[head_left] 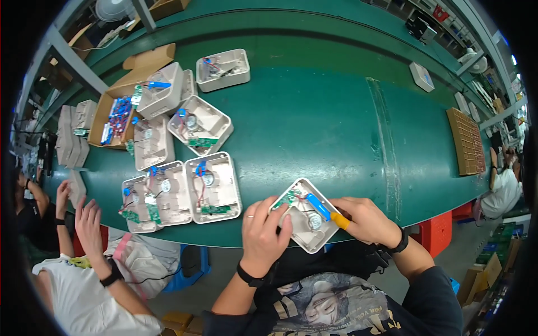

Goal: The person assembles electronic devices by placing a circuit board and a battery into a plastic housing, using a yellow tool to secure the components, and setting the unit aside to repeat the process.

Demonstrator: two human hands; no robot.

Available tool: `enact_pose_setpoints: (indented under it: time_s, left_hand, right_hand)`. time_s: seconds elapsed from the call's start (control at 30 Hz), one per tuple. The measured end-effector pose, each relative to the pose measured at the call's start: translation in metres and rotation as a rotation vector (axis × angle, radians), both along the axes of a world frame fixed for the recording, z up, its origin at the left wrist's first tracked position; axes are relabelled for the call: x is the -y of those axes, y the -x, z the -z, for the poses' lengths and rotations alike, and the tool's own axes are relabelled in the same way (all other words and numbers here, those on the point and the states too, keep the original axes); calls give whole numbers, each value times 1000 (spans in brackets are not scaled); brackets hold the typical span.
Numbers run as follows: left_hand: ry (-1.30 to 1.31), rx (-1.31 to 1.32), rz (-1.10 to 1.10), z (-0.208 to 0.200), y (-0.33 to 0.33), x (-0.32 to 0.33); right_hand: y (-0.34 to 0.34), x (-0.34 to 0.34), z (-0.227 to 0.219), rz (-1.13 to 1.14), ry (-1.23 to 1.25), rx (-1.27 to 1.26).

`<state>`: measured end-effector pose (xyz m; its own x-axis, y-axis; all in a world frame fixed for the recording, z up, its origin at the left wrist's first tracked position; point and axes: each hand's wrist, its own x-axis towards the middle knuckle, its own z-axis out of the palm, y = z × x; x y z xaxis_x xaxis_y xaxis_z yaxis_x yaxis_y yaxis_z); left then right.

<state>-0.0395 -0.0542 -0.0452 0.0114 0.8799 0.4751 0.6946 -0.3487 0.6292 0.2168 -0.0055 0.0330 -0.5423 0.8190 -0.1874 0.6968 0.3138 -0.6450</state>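
Housing: we hold a white open housing (pixel 307 222) at the table's (pixel 336 112) near edge, turned diamond-wise, long axis running toward the far left
Left hand (pixel 263 232): grip clamped on the housing's left side
Right hand (pixel 364 219): grip pinching a blue cell (pixel 318 206), its length slanting near-right
Progress: we judge several fitted housings (pixel 213 187) done at the left; this one unfinished

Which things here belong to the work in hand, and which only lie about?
In hand:
- white open casing, steadied by left hand
- blue cylinder part, at right hand

Lying about:
- other open casings
- cardboard box of parts
- brown tray
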Motion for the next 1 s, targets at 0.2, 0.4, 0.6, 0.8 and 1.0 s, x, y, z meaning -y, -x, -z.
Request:
enact_pose_setpoints:
  time_s: [0.2, 0.4, 0.6, 0.8, 1.0]
  left_hand:
    - [-17, -3, 3, -32, -3, 18]
    - [-157, -383, -415, -26, 72, 46]
    - [-94, -372, -379, -38, 115, 60]
    - [-98, -376, -260, -47, 130, 63]
    - [-89, -351, -209, -62, 143, 58]
  right_hand:
    - [-19, -6, 4, 7, -84, -44]
    - [-41, -70, -7, 199, -77, -210]
    - [-32, -159, 8, 318, -167, -120]
    - [-73, -313, 56, 421, -95, -195]
    - [-72, -453, 68, 451, -319, -150]
